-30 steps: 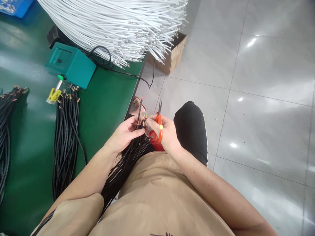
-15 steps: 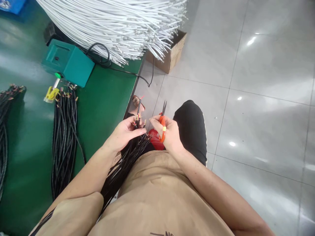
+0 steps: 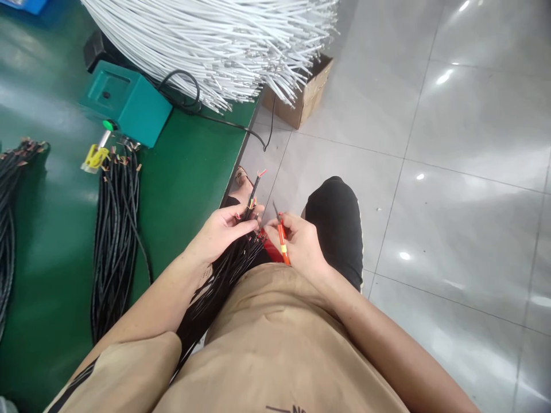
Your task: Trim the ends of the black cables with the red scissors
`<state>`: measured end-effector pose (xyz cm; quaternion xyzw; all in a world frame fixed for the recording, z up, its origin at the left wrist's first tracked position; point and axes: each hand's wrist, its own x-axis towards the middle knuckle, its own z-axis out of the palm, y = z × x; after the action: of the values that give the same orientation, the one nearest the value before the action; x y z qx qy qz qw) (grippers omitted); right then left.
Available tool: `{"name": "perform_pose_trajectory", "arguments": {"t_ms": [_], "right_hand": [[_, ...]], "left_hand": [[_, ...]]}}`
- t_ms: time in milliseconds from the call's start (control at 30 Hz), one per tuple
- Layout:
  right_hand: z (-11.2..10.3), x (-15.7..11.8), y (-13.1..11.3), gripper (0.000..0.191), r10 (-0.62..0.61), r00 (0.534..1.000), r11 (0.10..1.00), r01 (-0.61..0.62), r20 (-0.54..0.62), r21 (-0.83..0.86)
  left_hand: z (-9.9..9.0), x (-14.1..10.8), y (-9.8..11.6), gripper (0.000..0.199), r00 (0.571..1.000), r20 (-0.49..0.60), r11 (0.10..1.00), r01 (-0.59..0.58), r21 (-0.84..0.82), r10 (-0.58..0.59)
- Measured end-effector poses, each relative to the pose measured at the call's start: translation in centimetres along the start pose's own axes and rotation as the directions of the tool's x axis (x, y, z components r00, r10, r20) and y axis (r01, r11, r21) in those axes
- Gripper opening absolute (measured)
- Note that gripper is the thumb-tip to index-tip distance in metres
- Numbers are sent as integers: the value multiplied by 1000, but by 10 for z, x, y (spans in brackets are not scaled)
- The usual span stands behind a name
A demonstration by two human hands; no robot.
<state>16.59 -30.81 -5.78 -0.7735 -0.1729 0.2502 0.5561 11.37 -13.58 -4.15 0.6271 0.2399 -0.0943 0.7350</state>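
Observation:
My left hand is closed around the ends of several black cables. One of them sticks up past the fingers, its thin coloured wires fanned at the tip. The rest of the cable bundle runs down across my lap beneath my left forearm. Just right of these ends, my right hand grips small scissors with orange-red handles and a yellow band. Their dark blades point up and slightly left, apart from the cables; whether the blades are parted is hard to see.
On the green table at left stand a teal box-shaped machine and another black cable bundle. White cables overhang the table's edge above a cardboard box. A black cord hangs off the edge.
The scissors have turned so their blades now tilt left, toward the cables. The cable end in my left hand has shifted slightly right and leans more to the right.

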Motion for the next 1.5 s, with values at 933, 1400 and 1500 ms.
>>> {"name": "perform_pose_trajectory", "arguments": {"t_ms": [933,1400,1500], "right_hand": [[-14,3,16,24,-368,912,507,359,179,-784],[-11,3,20,35,-338,939,669,291,70,-684],[-10,4,21,28,-384,921,646,318,64,-694]], "left_hand": [[-3,-2,-1,38,998,-14,987,66,148,-64],[0,-2,2,40,998,-14,987,66,143,-65],[0,-2,2,41,998,-15,983,63,175,-62]]}}
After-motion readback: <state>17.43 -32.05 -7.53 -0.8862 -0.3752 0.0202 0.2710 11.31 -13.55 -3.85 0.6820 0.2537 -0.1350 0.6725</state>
